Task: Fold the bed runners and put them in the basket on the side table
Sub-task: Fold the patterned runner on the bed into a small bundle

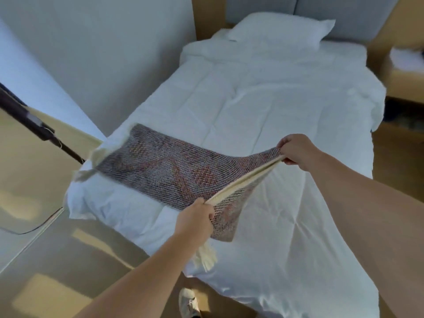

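A woven grey bed runner [160, 171] with red diamond patterns and cream fringe lies across the foot of the white bed [263, 106]. Its near end is doubled over, showing a cream underside edge. My left hand [197, 219] grips one corner of that folded edge, low and near the bed's corner. My right hand [296, 150] grips the other corner, further up the bed. The edge is stretched taut between both hands, lifted off the duvet. The far end of the runner rests flat near the bed's left side. A side table [403, 74] stands at the far right; no basket shows clearly.
A white pillow [282, 28] lies at the headboard. A dark pole [34, 120] with a cable slants in from the left over the wooden floor. My shoe [188, 301] shows below by the bed's corner. A wall runs along the bed's left.
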{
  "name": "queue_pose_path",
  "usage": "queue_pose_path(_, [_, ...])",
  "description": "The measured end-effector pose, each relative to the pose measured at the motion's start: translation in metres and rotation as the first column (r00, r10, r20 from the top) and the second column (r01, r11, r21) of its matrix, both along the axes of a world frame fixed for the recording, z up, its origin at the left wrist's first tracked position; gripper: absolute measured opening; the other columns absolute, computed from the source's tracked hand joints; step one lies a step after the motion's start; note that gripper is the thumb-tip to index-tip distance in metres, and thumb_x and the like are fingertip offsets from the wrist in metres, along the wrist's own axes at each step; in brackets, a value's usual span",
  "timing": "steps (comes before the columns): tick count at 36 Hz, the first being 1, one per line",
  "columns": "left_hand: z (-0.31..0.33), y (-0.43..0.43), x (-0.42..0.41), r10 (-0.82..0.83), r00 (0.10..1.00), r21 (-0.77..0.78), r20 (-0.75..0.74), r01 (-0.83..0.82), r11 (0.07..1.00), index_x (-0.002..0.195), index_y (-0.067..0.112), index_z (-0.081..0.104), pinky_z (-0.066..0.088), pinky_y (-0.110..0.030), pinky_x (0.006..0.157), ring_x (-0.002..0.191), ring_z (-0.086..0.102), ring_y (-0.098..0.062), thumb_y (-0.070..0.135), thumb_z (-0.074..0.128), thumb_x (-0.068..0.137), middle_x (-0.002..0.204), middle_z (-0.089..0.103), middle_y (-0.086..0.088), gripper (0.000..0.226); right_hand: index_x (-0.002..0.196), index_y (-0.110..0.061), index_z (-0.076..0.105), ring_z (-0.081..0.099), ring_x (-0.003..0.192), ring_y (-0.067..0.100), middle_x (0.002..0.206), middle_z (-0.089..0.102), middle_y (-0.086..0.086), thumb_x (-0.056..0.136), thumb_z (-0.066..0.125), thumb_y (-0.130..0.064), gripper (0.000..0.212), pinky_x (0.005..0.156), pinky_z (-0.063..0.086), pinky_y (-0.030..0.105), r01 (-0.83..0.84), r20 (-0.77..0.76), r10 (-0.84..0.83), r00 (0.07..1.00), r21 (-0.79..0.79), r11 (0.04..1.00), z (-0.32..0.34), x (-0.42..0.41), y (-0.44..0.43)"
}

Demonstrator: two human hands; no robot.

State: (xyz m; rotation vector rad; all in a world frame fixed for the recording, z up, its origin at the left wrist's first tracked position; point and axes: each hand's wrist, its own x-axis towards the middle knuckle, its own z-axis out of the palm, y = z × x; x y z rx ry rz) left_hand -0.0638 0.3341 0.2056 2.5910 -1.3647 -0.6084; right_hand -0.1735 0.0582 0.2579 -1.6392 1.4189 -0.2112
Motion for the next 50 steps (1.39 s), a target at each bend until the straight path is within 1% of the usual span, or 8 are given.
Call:
queue_pose_path(3, [0.015, 0.018, 0.034, -0.027, 0.999, -0.046, -0.02, 0.027, 0.999, 0.091, 0.02, 0.062, 0.037, -0.026, 0.06, 0.073, 0.052, -0.016, 0.004, 0.051, 0.084, 0.098, 0.046, 0.006, 0.021, 0.071, -0.004, 0.063, 0.058, 0.073, 0.028, 0.075, 0.059, 0.013, 0.086, 0.052, 0.005, 0.021, 0.075, 0.056, 0.041, 0.003, 0.01, -0.003, 1.0, -0.027, 1.0, 0.023, 0.025, 0.015])
queue_pose_path(6, [0.025, 0.033, 0.063, -0.052, 0.998, -0.093, -0.038, 0.048, 0.994, 0.103, 0.02, 0.061, 0.04, -0.027, 0.064, 0.078, 0.053, -0.016, 0.007, 0.051, 0.087, 0.104, 0.046, 0.006, 0.023, 0.09, 0.015, 0.065, 0.059, 0.076, 0.028, 0.08, 0.061, 0.021, 0.083, 0.057, 0.005, 0.015, 0.082, 0.055, 0.047, 0.041, 0.049, -0.036, 0.998, -0.103, 0.994, 0.04, 0.048, 0.03])
queue_pose_path(12, [0.04, 0.06, 0.111, -0.093, 0.994, -0.125, -0.066, 0.084, 0.989, 0.103, 0.021, 0.06, 0.05, -0.034, 0.07, 0.08, 0.055, -0.018, 0.007, 0.054, 0.084, 0.107, 0.047, 0.005, 0.024, 0.089, 0.007, 0.07, 0.062, 0.066, 0.025, 0.071, 0.062, 0.012, 0.083, 0.061, 0.002, 0.011, 0.079, 0.058, 0.047, 0.116, 0.137, -0.095, 0.986, -0.152, 0.982, 0.058, 0.092, 0.057])
queue_pose_path(19, [0.047, 0.071, 0.152, -0.061, 0.997, -0.076, -0.045, 0.058, 0.995, 0.104, 0.024, 0.058, 0.03, -0.024, 0.052, 0.072, 0.05, -0.014, -0.004, 0.054, 0.079, 0.104, 0.043, 0.008, 0.037, 0.074, -0.002, 0.067, 0.065, 0.07, 0.031, 0.07, 0.061, 0.011, 0.082, 0.062, 0.004, 0.011, 0.074, 0.059, 0.044, 0.124, 0.213, -0.09, 0.973, -0.15, 0.981, 0.06, 0.135, 0.063])
queue_pose_path(24, [0.049, 0.068, 0.18, -0.009, 1.0, -0.07, 0.025, 0.011, 0.997, 0.101, 0.027, 0.056, 0.033, -0.027, 0.054, 0.073, 0.054, -0.017, -0.003, 0.053, 0.079, 0.105, 0.045, 0.009, 0.038, 0.075, 0.009, 0.066, 0.069, 0.076, 0.041, 0.078, 0.066, 0.025, 0.075, 0.062, 0.001, 0.009, 0.071, 0.058, 0.055, 0.111, 0.24, -0.076, 0.968, -0.139, 0.984, 0.053, 0.172, 0.044])
queue_pose_path(27, [0.051, 0.068, 0.196, 0.076, 0.997, -0.095, 0.03, -0.073, 0.993, 0.1, 0.029, 0.056, 0.029, -0.026, 0.05, 0.069, 0.052, -0.015, -0.003, 0.049, 0.081, 0.102, 0.046, 0.011, 0.038, 0.083, 0.013, 0.064, 0.068, 0.079, 0.046, 0.09, 0.066, 0.032, 0.067, 0.06, -0.005, 0.024, 0.067, 0.055, 0.062, 0.069, 0.241, -0.03, 0.97, -0.155, 0.985, 0.046, 0.201, 0.027])
queue_pose_path(37, [0.048, 0.072, 0.252, 0.228, 0.972, -0.165, 0.054, -0.217, 0.962, 0.102, 0.026, 0.058, 0.05, -0.042, 0.071, 0.082, 0.059, -0.021, -0.004, 0.045, 0.082, 0.111, 0.049, 0.013, 0.038, 0.077, 0.01, 0.062, 0.066, 0.084, 0.047, 0.069, 0.059, 0.017, 0.062, 0.056, -0.006, 0.023, 0.063, 0.054, 0.063, -0.094, 0.223, 0.136, 0.965, -0.189, 0.977, 0.032, 0.283, -0.003])
queue_pose_path(50, [0.023, 0.081, 0.342, 0.28, 0.96, -0.112, 0.013, -0.277, 0.954, 0.104, 0.029, 0.054, 0.029, -0.026, 0.051, 0.073, 0.053, -0.015, -0.004, 0.045, 0.081, 0.111, 0.045, 0.015, 0.042, 0.081, 0.012, 0.063, 0.067, 0.082, 0.046, 0.092, 0.066, 0.031, 0.066, 0.057, -0.006, 0.024, 0.064, 0.055, 0.063, -0.123, 0.199, 0.165, 0.966, -0.206, 0.971, 0.014, 0.392, 0.011])
